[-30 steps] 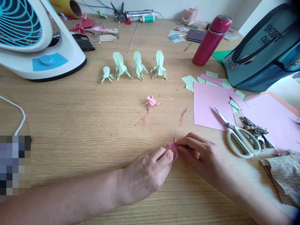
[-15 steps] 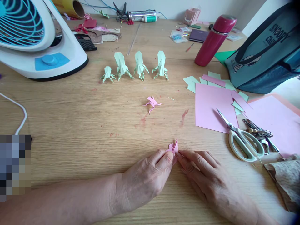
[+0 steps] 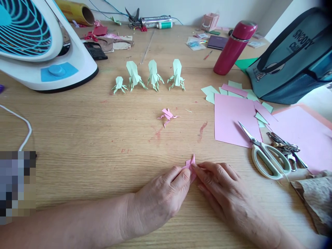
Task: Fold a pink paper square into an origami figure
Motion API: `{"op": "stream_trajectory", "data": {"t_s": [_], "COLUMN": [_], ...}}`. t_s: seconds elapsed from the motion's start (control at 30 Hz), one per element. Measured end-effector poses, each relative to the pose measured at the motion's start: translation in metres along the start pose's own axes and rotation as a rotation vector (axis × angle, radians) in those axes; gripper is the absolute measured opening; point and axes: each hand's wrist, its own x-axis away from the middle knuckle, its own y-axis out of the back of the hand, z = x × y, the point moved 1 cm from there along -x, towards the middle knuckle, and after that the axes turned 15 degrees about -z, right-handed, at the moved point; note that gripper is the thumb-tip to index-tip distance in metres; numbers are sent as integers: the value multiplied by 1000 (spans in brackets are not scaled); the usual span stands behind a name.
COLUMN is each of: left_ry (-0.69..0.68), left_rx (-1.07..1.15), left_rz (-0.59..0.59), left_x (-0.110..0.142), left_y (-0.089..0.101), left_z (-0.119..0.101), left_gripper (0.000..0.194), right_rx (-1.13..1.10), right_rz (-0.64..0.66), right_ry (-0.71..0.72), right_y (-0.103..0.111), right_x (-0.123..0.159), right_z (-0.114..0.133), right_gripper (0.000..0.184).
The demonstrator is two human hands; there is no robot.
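A small piece of folded pink paper (image 3: pixel 191 162), with one narrow point sticking up, is held low over the front of the table. My left hand (image 3: pixel 166 190) pinches it between thumb and fingers, which cover its lower left part. On its right side my right hand (image 3: pixel 223 193) closes thumb and fingertips at the paper's edge. Beyond the hands lies a finished-looking pink origami figure (image 3: pixel 168 116) with thin legs. Farther back stand several pale green origami figures (image 3: pixel 154 74) in a row, the leftmost one smaller.
At right are pink paper sheets (image 3: pixel 234 119), green scraps (image 3: pixel 210 92), scissors (image 3: pixel 268 152), a bunch of keys (image 3: pixel 286 147) and crumpled brown cloth or paper (image 3: pixel 317 197). A red flask (image 3: pixel 234 48) and grey-blue bag (image 3: pixel 282 65) stand behind. A white fan (image 3: pixel 77 69) occupies the back left.
The right hand's fingertips have shifted slightly up along the folded paper's right edge. The left hand keeps its pinch. The whole view has shifted a little.
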Motion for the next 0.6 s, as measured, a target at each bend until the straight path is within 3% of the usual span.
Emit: {"op": "stream_trajectory", "data": {"t_s": [0.2,0.6], "left_ry": [24,85], "left_rx": [63,160], "left_rz": [-3,10], "left_x": [1,-2], "left_y": [0,0], "left_z": [1,5], "left_gripper": [46,47], "right_rx": [-31,-73], "right_rz": [4,3], "right_ry": [-82,-119], "right_y": [-2,-4], "right_x": [-4,-8], "right_z": [-4,-9], "right_gripper": [51,40]}}
